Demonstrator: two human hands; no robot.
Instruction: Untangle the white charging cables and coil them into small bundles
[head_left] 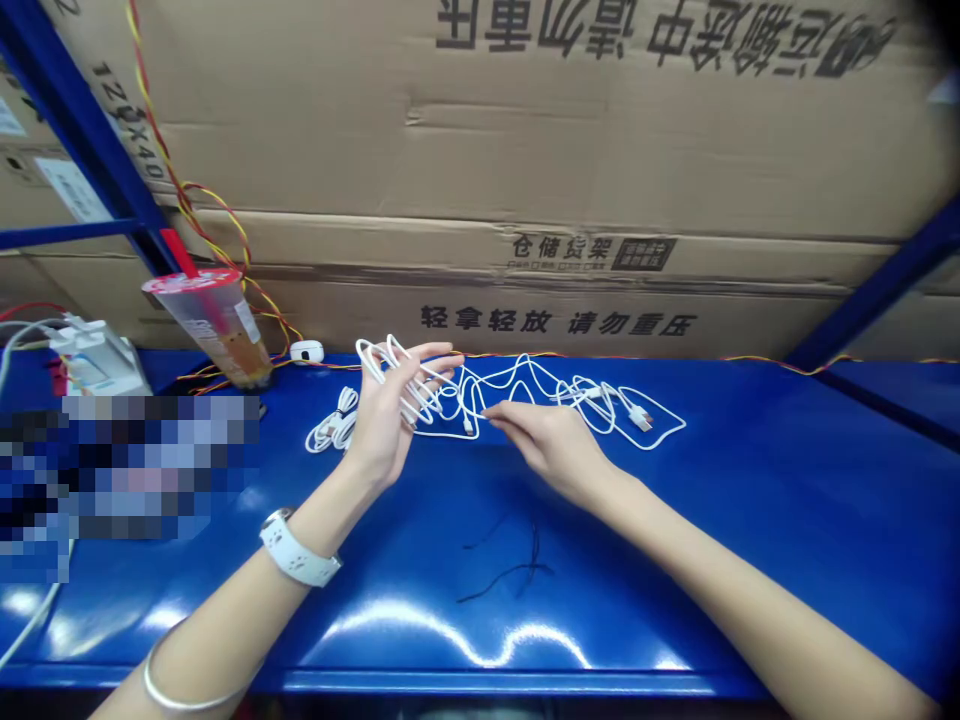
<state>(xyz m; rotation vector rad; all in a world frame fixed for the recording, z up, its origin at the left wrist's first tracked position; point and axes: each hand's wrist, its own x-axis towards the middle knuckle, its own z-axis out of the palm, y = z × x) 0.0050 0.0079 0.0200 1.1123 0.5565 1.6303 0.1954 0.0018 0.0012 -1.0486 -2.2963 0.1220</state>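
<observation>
Loops of a white charging cable (420, 405) run around the fingers of my left hand (386, 415), with the thumb laid across them. My right hand (559, 450) pinches a stretch of the same cable between thumb and fingertips, just right of the loops. Loose white cables (664, 440) lie tangled on the blue shelf (645, 580) behind and to the right, one ending in a USB plug (640, 418). Beside my left hand rests a bundled white cable (330, 432) bound with a black tie. Several thin black ties (532, 568) lie on the shelf in front.
A drink cup (217, 325) with a red straw leans at the back left, next to a white earbud case (307, 351). A white power strip (97, 360) stands further left. Cardboard boxes (465, 180) form the back wall; red and yellow wires (161, 150) hang there.
</observation>
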